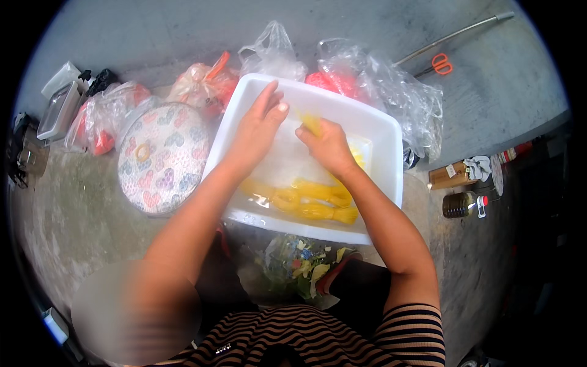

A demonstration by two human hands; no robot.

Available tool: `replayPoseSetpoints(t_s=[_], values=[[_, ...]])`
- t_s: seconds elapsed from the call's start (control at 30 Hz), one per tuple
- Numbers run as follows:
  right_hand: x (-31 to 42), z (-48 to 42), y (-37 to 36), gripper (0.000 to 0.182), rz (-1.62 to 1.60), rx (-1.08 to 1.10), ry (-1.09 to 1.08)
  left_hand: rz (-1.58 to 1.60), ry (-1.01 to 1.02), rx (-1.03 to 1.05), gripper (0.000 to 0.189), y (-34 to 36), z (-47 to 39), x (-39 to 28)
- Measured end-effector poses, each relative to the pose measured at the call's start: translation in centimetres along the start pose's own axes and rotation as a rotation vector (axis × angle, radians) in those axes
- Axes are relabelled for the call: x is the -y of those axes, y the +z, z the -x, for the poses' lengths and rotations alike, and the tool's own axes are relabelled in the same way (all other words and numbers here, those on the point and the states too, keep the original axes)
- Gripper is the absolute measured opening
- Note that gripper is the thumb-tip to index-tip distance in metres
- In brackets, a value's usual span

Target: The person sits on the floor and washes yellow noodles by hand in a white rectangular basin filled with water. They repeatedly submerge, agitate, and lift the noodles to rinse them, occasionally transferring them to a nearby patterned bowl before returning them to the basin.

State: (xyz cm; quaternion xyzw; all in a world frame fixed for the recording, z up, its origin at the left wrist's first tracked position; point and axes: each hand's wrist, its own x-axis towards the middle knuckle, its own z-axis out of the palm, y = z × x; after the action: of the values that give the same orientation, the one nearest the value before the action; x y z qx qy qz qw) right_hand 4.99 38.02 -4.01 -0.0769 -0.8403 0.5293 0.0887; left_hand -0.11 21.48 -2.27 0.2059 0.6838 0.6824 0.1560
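A white plastic tub (397, 183) stands before me, tilted in the view. My right hand (329, 146) is closed around a bundle of thin yellow strands (311, 122), whose tips stick up blurred past the thumb. To its left, my left hand (257, 130) hovers over the tub with thumb and fingers apart and nothing in it. Several folded bundles of yellow strands (321, 202) lie on the tub's bottom near its front wall. More yellow pieces (357, 153) show at the right side, partly behind my right wrist and forearm.
Left of the tub is a round stool with a heart-patterned cover (160, 160). Tied plastic bags (202, 85) and clear plastic bags (394, 82) line the back. Orange-handled scissors (441, 64) and a metal rod (451, 36) lie back right. Scraps (307, 266) litter the floor between my feet.
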Motion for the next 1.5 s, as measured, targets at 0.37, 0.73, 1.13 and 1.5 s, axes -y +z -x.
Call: replayPoseSetpoints(t_s=[0.37, 0.73, 1.13, 1.5], values=[[5.2, -0.9, -2.0, 0.018, -0.670, 0.213, 0.037, 0.356, -0.239, 0.299, 0.040, 2.6, 0.9, 0.4], [5.6, -0.5, -2.2, 0.033, -0.575, 0.187, 0.189, 0.479, -0.262, 0.219, 0.024, 2.7, 0.8, 0.2], [4.2, 2.4, -0.2, 0.029, -0.426, 0.017, 0.193, 0.780, -0.343, -0.002, 0.019, 2.6, 1.0, -0.4], [4.3, 2.5, -0.3, 0.018, -0.450, -0.060, 0.336, 0.750, -0.377, -0.027, 0.017, 2.4, 0.9, -0.4]])
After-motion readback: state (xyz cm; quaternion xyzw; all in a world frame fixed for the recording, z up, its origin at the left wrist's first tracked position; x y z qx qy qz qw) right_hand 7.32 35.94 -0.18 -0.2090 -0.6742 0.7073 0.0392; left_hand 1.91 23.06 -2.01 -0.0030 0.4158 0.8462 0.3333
